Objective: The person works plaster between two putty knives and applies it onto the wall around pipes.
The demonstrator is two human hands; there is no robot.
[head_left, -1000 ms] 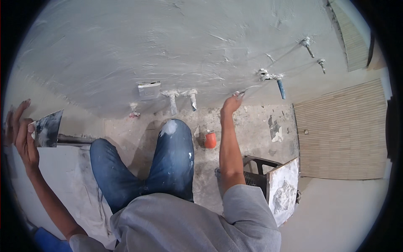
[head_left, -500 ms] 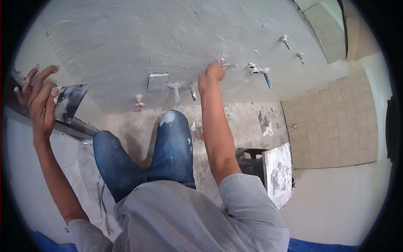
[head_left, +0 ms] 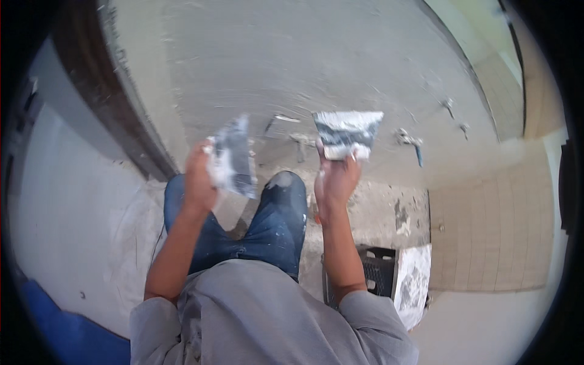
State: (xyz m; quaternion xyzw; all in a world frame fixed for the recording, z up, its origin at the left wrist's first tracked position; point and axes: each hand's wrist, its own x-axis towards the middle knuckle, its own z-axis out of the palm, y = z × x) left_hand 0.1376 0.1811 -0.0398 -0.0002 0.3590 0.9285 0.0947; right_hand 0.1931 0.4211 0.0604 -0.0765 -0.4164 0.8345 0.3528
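Observation:
My left hand (head_left: pixel 199 182) is closed on a broad putty knife (head_left: pixel 237 159), its metal blade smeared with white paste and slightly blurred. To the right, my right hand (head_left: pixel 336 185) grips a second putty knife (head_left: pixel 348 135), blade up and coated with thick white paste. Both blades are in front of the grey, freshly skimmed wall (head_left: pixel 255 61), apart from each other. Between them, a square wall box (head_left: pixel 283 121) and a pipe stub (head_left: pixel 302 146) show low on the wall. The handles are mostly hidden by my fingers.
A blue-ended pipe fitting (head_left: pixel 418 152) and two small valves (head_left: pixel 449 108) stick out of the wall at right. Beside my right arm, a paste-covered board (head_left: pixel 413 286) leans at a black plastic crate (head_left: pixel 378 271). A dark wooden frame (head_left: pixel 115 91) edges the wall's left side.
My left hand has come in from the far left with its putty knife. My right hand has drawn back from the wall, and its blade now faces up in view.

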